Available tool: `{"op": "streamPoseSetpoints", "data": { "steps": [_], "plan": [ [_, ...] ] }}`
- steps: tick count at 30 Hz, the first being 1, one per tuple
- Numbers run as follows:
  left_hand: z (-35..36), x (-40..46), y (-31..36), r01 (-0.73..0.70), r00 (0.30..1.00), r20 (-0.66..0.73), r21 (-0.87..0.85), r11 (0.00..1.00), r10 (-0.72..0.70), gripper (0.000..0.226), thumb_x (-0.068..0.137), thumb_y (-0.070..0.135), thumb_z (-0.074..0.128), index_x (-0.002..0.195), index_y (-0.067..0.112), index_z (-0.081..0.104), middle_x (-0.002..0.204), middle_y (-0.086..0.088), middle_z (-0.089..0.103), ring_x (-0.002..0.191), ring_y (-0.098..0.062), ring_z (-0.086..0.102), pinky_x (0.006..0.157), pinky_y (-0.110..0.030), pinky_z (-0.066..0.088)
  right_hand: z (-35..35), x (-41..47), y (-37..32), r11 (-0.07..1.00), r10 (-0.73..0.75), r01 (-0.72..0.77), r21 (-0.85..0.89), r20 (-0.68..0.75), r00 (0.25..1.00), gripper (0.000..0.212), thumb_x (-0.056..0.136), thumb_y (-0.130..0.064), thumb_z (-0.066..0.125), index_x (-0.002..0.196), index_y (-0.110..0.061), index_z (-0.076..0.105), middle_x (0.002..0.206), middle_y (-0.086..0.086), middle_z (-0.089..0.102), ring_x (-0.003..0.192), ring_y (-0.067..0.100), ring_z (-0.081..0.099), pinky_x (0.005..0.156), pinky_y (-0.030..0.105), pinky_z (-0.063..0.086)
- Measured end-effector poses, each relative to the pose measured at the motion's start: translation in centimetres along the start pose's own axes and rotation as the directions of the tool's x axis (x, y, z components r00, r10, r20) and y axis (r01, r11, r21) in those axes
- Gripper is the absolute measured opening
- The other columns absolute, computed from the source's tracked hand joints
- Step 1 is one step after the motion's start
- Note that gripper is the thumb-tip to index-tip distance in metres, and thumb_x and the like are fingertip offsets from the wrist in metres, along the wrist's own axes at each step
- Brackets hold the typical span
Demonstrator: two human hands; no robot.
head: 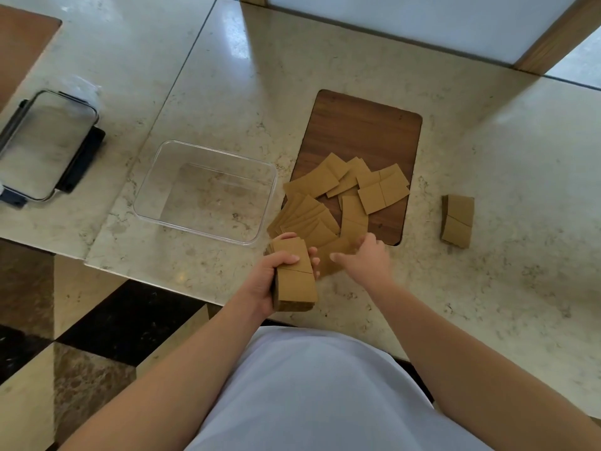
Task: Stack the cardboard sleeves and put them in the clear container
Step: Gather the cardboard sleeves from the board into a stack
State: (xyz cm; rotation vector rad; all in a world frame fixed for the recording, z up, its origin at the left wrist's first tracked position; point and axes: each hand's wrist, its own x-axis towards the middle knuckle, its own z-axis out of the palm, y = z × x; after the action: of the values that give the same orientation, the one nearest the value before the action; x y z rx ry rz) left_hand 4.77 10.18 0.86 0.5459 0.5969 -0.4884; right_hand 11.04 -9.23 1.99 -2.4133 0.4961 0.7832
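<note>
My left hand (271,276) grips a thick stack of brown cardboard sleeves (296,281) near the counter's front edge, thumb across its top. My right hand (364,255) reaches onto a loose sleeve (335,252) at the near end of the scattered pile, fingers curled over it; the grip itself is blurred. Several loose sleeves (344,196) lie spread over the dark wooden board (361,131). A small separate stack of sleeves (457,221) sits to the right on the counter. The clear container (156,203) stands to the left of the pile, with nothing in it.
The container's lid (42,144), clear with black clasps, lies at the far left of the marble counter (487,288). A wood-framed white panel (422,24) stands at the back. The counter's front edge runs just below my left hand, with tiled floor beyond.
</note>
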Motion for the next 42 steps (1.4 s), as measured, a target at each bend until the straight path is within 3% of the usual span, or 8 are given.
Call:
{"op": "streamPoseSetpoints", "data": {
  "steps": [8, 13, 20, 24, 30, 34, 38, 42],
  "plan": [
    [-0.4, 0.2, 0.4, -0.004, 0.988, -0.152, 0.154, 0.988, 0.028, 0.049, 0.072, 0.004, 0.065, 0.116, 0.024, 0.071, 0.094, -0.016, 0.074, 0.078, -0.031, 0.073, 0.067, -0.040, 0.061, 3.4, -0.5, 0.0, 0.990, -0.031, 0.025, -0.139, -0.037, 0.999, 0.061, 0.086, -0.050, 0.075, 0.131, -0.016, 0.052, 0.134, 0.011, 0.052, 0.131, 0.032, 0.043, 0.105, 0.047, 0.041],
    [-1.0, -0.4, 1.0, 0.009, 0.993, -0.119, 0.225, 0.974, 0.018, 0.044, 0.068, 0.026, 0.092, 0.108, 0.025, 0.073, 0.097, -0.015, 0.071, 0.076, -0.028, 0.071, 0.069, -0.040, 0.060, 0.4, 0.1, 1.5, 0.945, -0.035, -0.011, 0.327, 0.135, 0.990, 0.038, 0.098, -0.026, 0.068, 0.128, -0.006, 0.057, 0.121, 0.010, 0.063, 0.098, 0.025, 0.064, 0.089, 0.042, 0.056],
    [-0.1, -0.3, -0.1, 0.087, 0.996, -0.016, 0.237, 0.968, -0.085, 0.061, 0.060, 0.058, 0.095, 0.109, 0.028, 0.076, 0.104, -0.013, 0.075, 0.082, -0.026, 0.070, 0.074, -0.041, 0.059, -6.9, -0.8, -1.0, 0.786, -0.291, 0.096, 0.610, 0.229, 0.929, 0.013, 0.096, -0.017, 0.071, 0.108, -0.024, 0.071, 0.090, -0.003, 0.073, 0.073, 0.007, 0.065, 0.066, 0.017, 0.053],
    [0.7, 0.0, -0.3, 0.131, 0.990, 0.030, 0.198, 0.971, -0.140, 0.089, 0.058, 0.070, 0.090, 0.125, 0.013, 0.073, 0.106, -0.017, 0.076, 0.087, -0.028, 0.073, 0.077, -0.043, 0.060, -3.7, -3.4, -4.1, 0.889, -0.394, 0.254, 0.382, 0.353, 0.849, 0.022, 0.094, -0.024, 0.074, 0.115, -0.025, 0.071, 0.100, -0.004, 0.075, 0.082, 0.013, 0.072, 0.071, 0.026, 0.057],
    [-0.6, -1.1, 0.0, 0.162, 0.973, 0.164, -0.004, 0.987, -0.159, 0.084, 0.072, 0.043, 0.093, 0.140, 0.011, 0.055, 0.109, -0.019, 0.074, 0.086, -0.031, 0.073, 0.073, -0.043, 0.061, -0.7, -3.5, -5.3, 0.891, -0.444, 0.390, 0.232, 0.267, 0.855, 0.024, 0.084, -0.026, 0.084, 0.100, -0.034, 0.068, 0.096, -0.005, 0.069, 0.074, 0.012, 0.062, 0.072, 0.038, 0.059],
    [-1.0, -1.4, -0.1, 0.146, 0.970, 0.184, 0.065, 0.987, -0.156, 0.067, 0.082, 0.023, 0.084, 0.142, 0.021, 0.055, 0.107, -0.015, 0.068, 0.084, -0.026, 0.066, 0.077, -0.042, 0.056, -0.6, -1.3, -3.9, 0.898, -0.439, 0.421, 0.130, 0.329, 0.836, 0.036, 0.079, -0.056, 0.080, 0.109, -0.042, 0.063, 0.112, -0.015, 0.063, 0.103, 0.004, 0.058, 0.080, 0.028, 0.049],
    [-0.9, -1.0, -0.1, 0.090, 0.991, 0.101, -0.022, 0.996, -0.087, 0.041, 0.078, 0.033, 0.090, 0.113, 0.025, 0.070, 0.104, -0.015, 0.065, 0.080, -0.027, 0.065, 0.081, -0.047, 0.057, 0.1, 1.9, -1.6, 0.979, -0.200, 0.196, 0.054, 0.073, 0.977, 0.063, 0.084, -0.050, 0.079, 0.133, -0.017, 0.056, 0.130, 0.002, 0.058, 0.121, 0.023, 0.055, 0.097, 0.038, 0.048],
    [-1.2, -0.7, -0.4, 0.056, 0.998, -0.007, -0.048, 0.997, -0.057, 0.052, 0.068, 0.046, 0.094, 0.108, 0.020, 0.072, 0.099, -0.016, 0.070, 0.079, -0.029, 0.068, 0.079, -0.049, 0.060, 2.4, 1.9, -0.7, 0.939, -0.252, 0.236, -0.252, -0.036, 0.967, 0.058, 0.081, -0.053, 0.081, 0.120, -0.019, 0.055, 0.117, 0.003, 0.052, 0.118, 0.027, 0.047, 0.091, 0.036, 0.041]
  ]
}}
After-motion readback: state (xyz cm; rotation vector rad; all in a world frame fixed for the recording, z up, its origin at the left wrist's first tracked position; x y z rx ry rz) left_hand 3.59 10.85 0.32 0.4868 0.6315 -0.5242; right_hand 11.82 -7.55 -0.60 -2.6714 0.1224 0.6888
